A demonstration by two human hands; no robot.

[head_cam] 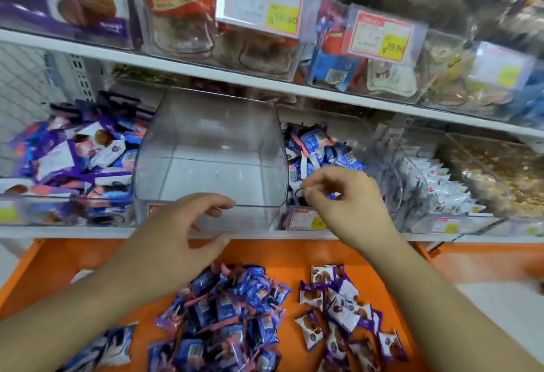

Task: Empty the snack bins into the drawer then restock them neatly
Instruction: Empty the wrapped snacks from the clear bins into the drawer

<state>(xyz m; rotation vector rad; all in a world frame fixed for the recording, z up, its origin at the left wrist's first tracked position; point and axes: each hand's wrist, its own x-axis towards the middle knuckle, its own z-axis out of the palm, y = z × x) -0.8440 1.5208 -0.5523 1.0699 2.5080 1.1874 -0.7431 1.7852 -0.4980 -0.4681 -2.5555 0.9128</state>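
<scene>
Clear hard plastic: the empty bin (210,159) sits at frame centre on the lower shelf (88,231), between a bin of purple packets (67,162) at left and a bin of blue packets (318,150) at right. Judged light now that nothing is in it, rigid, smooth and likely slippery; thin walls could crack if squeezed hard. Best hold looks like the low front lip or both side walls, not the curved face.

Left hand (182,230) at the bin's front edge, fingers (217,202) loosely curved over the lip, thumb below; touching or just short of it, cannot tell. Nothing held. Right hand (344,203) just right of the bin, over the blue packets, fingertips drawn narrow together as in a pinch; whether they hold a packet is unclear.

Below, orange drawer (294,251) open, holding a heap of blue packets (226,318) and a smaller scatter of purple-and-white packets (344,307). These look light, soft, crinkly; scoop by handfuls.

Upper shelf: more bins with yellow price tags (283,19).
</scene>
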